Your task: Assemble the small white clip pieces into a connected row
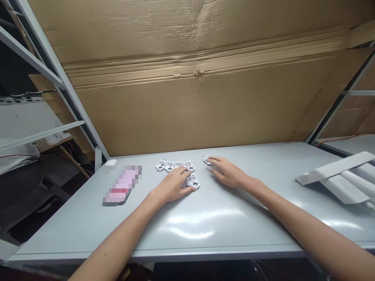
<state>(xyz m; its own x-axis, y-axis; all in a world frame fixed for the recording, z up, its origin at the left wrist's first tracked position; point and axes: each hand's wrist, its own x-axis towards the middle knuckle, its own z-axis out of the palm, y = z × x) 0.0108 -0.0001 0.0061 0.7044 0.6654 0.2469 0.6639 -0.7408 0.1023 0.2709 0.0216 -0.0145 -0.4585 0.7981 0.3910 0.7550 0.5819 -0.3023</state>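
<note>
My left hand [173, 185] rests on the grey tabletop with its fingers apart. Its thumb and fingertips lie around the left side of a small white animal-shaped piece [193, 181] with ears and a round hole. Just behind those fingers, several like pieces [170, 166] stand side by side in a row, partly covered by the hand. My right hand [227, 171] has its fingers stretched out. Its fingertips touch another white piece [206, 159], which is mostly hidden beneath them. Whether either hand grips its piece firmly is hard to see.
A phone-shaped pink item [124, 183], blurred out, lies at the left, with a small white object [111, 162] behind it. White angled panels [336, 175] stand at the right. Cardboard [205, 113] backs the table, and a metal frame [70, 89] rises at the left.
</note>
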